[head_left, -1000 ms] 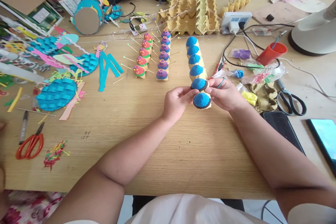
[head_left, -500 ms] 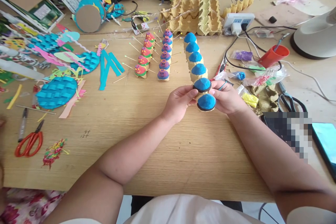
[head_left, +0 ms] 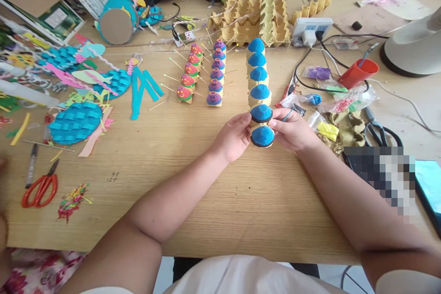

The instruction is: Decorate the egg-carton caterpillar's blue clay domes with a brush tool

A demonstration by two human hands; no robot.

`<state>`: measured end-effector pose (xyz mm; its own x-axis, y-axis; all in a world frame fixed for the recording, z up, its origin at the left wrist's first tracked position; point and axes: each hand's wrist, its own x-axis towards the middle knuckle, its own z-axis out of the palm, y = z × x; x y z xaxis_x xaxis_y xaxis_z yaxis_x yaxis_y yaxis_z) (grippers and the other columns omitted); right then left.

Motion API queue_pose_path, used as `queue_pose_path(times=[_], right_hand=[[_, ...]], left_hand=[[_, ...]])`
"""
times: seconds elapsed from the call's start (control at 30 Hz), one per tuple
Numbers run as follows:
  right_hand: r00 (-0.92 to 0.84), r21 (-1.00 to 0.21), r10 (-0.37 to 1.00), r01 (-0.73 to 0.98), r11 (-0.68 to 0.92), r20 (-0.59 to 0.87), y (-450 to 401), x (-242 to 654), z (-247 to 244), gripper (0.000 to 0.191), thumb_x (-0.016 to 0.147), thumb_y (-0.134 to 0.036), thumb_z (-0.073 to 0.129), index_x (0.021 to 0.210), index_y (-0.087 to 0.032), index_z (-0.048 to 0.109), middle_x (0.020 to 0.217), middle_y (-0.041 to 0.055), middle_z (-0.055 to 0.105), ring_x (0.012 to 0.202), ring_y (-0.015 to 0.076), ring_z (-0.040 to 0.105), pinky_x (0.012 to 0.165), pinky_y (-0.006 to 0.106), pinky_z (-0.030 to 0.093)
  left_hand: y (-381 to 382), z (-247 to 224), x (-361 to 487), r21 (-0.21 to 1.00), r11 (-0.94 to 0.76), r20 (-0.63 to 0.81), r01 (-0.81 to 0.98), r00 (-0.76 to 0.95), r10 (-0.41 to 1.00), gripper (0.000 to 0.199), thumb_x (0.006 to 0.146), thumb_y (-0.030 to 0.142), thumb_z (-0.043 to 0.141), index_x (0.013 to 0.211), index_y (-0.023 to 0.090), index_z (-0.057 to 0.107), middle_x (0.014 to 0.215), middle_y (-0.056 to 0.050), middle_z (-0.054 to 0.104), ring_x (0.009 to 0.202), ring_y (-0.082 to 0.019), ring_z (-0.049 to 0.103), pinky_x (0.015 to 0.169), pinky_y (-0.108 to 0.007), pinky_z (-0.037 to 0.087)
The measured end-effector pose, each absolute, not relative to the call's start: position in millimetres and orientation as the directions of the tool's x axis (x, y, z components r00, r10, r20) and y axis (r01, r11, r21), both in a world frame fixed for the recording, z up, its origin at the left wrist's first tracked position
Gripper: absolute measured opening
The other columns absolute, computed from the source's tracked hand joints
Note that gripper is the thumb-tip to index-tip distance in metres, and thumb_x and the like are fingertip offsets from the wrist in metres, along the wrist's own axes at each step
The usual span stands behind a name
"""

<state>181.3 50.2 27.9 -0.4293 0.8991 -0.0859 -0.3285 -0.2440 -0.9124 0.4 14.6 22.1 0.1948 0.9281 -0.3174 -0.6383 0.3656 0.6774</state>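
Note:
A strip of egg carton cups, each cup capped with blue clay, stretches away from me between my hands. Dark bands run round the lower edges of the two nearest cups. My left hand pinches the strip from the left near the second-closest cup. On the opposite side my right hand grips it with thumb and fingers. To the left stand a purple caterpillar and a red-and-green caterpillar, both made of cups with smiling faces and pins sticking out.
Orange-handled scissors and a small pile of coloured bits lie at the left, near woven blue paper fish. Egg trays sit at the back. A red cup, clay packets and a power strip occupy the right.
The blue-capped strip has turned slightly, its far end swinging right and its near end left, so it now points straighter away from me. Both hands keep their hold.

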Motion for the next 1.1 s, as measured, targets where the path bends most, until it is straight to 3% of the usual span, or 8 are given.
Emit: queue_pose_path(times=[0.13, 0.33, 0.63, 0.83, 1.1], right_hand=[[-0.439, -0.912, 0.895, -0.329, -0.246, -0.083, 49.3, 180.1, 26.7, 0.041, 0.060, -0.045, 0.109, 0.074, -0.019, 0.081, 0.057, -0.0045, 0.066, 0.050, 0.0064, 0.050, 0.051, 0.022, 0.043], [-0.427, -0.913, 0.899, -0.322, -0.250, -0.096, 48.4, 179.3, 27.0, 0.042, 0.058, -0.047, 0.110, 0.074, -0.020, 0.082, 0.060, -0.0035, 0.069, 0.052, 0.0067, 0.054, 0.053, 0.022, 0.044], [-0.406, -0.938, 0.909, -0.269, -0.221, -0.098, 49.5, 179.4, 24.4, 0.045, 0.058, -0.050, 0.109, 0.079, -0.020, 0.082, 0.063, -0.0038, 0.069, 0.054, 0.0077, 0.051, 0.054, 0.024, 0.043], [-0.373, -0.926, 0.917, -0.278, -0.256, -0.141, 51.6, 179.4, 23.8, 0.050, 0.055, -0.053, 0.110, 0.080, -0.020, 0.081, 0.063, -0.0044, 0.065, 0.056, 0.0080, 0.048, 0.052, 0.024, 0.038], [-0.432, -0.912, 0.874, -0.224, -0.345, -0.224, 53.3, 183.5, 29.5, 0.059, 0.056, -0.057, 0.108, 0.087, -0.018, 0.077, 0.063, -0.0056, 0.059, 0.056, 0.0064, 0.045, 0.052, 0.023, 0.027]], left_hand=[[14.3, 24.4, -1.3, 0.658, 0.378, -0.246, -0.651, 0.289, 0.925, 0.036, 0.083, 0.050, 0.094, 0.097, 0.019, 0.082, 0.099, -0.004, 0.085, 0.084, -0.016, 0.077, 0.076, -0.029, 0.063], [15.7, 29.1, -1.9, 0.579, 0.472, -0.337, -0.665, 0.331, 0.881, 0.035, 0.102, 0.054, 0.073, 0.103, 0.021, 0.082, 0.101, -0.005, 0.086, 0.088, -0.018, 0.081, 0.075, -0.028, 0.064], [17.8, 27.3, -1.9, 0.555, 0.432, -0.320, -0.711, 0.296, 0.900, 0.034, 0.110, 0.041, 0.061, 0.097, 0.017, 0.082, 0.094, -0.004, 0.086, 0.078, -0.013, 0.078, 0.072, -0.024, 0.063], [18.5, 29.0, 0.2, 0.616, 0.367, -0.288, -0.697, 0.235, 0.928, 0.024, 0.106, 0.036, 0.069, 0.097, 0.017, 0.080, 0.093, -0.001, 0.085, 0.073, -0.010, 0.075, 0.067, -0.021, 0.060], [22.1, 25.0, 1.3, 0.618, 0.342, -0.311, -0.708, 0.180, 0.933, 0.025, 0.111, 0.026, 0.061, 0.097, 0.014, 0.078, 0.089, -0.002, 0.084, 0.072, -0.008, 0.076, 0.070, -0.018, 0.063]])
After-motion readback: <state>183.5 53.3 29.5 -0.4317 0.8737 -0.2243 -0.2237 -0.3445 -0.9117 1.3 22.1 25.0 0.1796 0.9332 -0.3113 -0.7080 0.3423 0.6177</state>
